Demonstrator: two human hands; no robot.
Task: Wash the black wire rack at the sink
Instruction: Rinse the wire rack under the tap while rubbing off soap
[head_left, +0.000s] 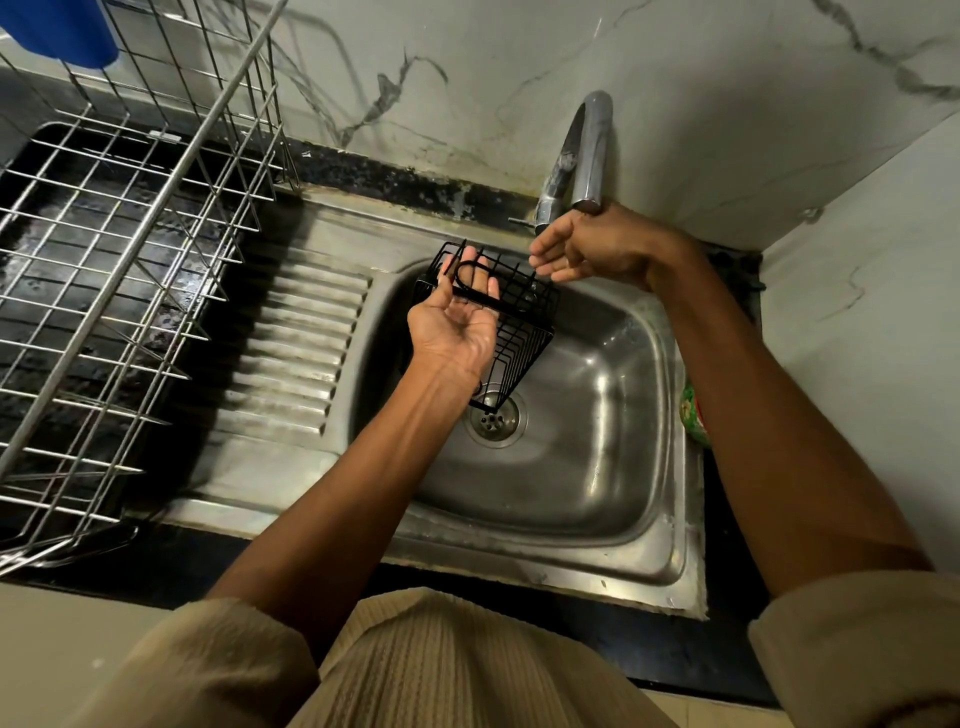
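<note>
One large steel wire dish rack (119, 291), an open grid of thin shiny rods, fills the left side and stands on a wet black counter (171, 566). Beside it lies the stainless steel sink (597, 499), a rounded rectangular basin with a dull, scuffed sheen; its ribbed draining board (296, 353) runs off to the left in parallel ridges, and a round perforated drain (491, 418) sits in the basin floor. Behind, the wall (701, 93) is pale marble-look tile with grey veins. A curved chrome tap (582, 156) arches out from the back edge.

The black wire rack (524, 322) is held above the basin, near its back left corner, tilted so its narrow end points down toward the drain; it is made of thin black coated rods with a looped handle. The left hand (457, 322), palm up, holds it with fingers loosely curled through the loop. The right hand (587, 249) hangs just under the tap spout with fingers relaxed and spread, holding nothing, just beside the rack's upper edge. Both forearms come out of rolled beige ribbed sleeves (218, 660).
</note>
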